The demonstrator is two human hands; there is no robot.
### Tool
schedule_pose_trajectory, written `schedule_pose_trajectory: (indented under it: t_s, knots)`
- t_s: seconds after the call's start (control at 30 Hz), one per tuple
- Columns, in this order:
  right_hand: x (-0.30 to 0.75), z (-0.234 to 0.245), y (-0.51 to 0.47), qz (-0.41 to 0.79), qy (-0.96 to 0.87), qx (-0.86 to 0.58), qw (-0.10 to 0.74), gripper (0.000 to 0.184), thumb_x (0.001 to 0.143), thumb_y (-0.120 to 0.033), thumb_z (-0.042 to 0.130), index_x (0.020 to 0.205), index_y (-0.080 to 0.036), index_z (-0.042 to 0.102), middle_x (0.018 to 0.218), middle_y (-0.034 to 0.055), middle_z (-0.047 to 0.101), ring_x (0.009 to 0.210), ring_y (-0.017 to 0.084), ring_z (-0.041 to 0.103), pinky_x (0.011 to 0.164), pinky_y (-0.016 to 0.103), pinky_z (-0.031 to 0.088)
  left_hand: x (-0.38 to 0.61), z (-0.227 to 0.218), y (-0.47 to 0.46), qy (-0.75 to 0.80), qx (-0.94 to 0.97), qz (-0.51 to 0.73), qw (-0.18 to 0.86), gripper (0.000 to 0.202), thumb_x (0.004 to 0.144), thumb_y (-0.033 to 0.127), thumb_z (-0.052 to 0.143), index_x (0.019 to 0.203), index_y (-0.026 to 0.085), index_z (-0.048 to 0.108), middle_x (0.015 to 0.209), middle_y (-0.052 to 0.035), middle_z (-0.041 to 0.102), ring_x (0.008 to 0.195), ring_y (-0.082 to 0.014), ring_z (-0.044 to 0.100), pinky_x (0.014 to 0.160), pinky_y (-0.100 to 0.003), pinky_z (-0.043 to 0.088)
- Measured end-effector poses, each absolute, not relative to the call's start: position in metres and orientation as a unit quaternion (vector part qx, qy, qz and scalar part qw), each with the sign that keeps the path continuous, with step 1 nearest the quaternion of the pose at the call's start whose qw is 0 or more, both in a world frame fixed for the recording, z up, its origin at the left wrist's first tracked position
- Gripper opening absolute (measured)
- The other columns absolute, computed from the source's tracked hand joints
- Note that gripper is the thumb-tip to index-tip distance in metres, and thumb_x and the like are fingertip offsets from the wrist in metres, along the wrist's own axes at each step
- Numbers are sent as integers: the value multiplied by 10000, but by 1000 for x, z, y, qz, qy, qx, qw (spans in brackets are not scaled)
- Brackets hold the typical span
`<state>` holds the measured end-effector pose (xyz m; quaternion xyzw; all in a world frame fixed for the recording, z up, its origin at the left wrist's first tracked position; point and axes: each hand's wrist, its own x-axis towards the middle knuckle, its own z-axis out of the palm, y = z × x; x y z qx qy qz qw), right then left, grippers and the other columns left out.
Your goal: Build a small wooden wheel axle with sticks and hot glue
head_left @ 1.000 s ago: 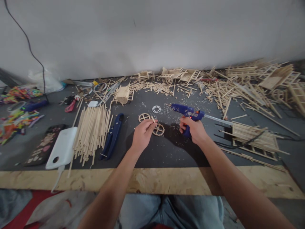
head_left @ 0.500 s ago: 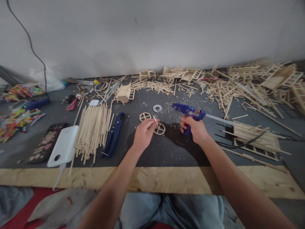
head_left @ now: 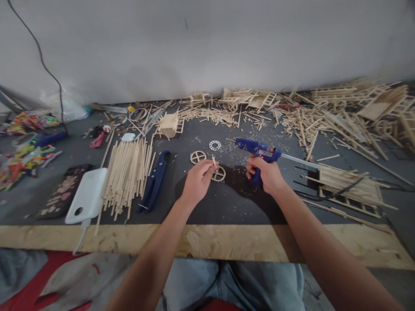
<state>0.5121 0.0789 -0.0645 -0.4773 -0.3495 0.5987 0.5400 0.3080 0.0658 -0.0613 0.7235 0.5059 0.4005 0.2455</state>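
My left hand (head_left: 197, 181) is closed in a pinch on a short wooden stick (head_left: 214, 161), held over a small spoked wooden wheel (head_left: 219, 174) lying on the dark mat. A second spoked wheel (head_left: 197, 157) lies just beyond the hand, and a white ring with holes (head_left: 214, 145) sits behind it. My right hand (head_left: 265, 173) is wrapped round the grip of a blue glue gun (head_left: 256, 150), whose nozzle points left towards the white ring. The two hands are about a hand's width apart.
A bundle of long wooden sticks (head_left: 128, 172) lies left of a blue cutter (head_left: 154, 181). A white phone (head_left: 86, 196) and a patterned case (head_left: 63, 190) lie further left. Stick offcuts and ladder-like frames (head_left: 346, 190) fill the back and right. The board edge (head_left: 207, 242) runs in front.
My left hand has shifted slightly right with the stick, now over the nearer wheel. My right hand and the glue gun have barely moved.
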Motion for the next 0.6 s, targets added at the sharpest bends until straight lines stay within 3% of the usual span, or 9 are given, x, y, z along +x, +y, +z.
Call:
schedule_pose_trajectory:
  t_s: [0.6]
  knots:
    - [511, -66, 78, 595, -343, -475, 550, 84, 638, -193, 636, 623, -177, 555, 454, -50, 468, 368, 84, 404, 374, 248, 399, 309, -62, 69, 470, 776, 370, 199, 179, 919, 194, 457, 920, 178, 636, 968, -66, 691, 917, -159, 642, 799, -274, 509]
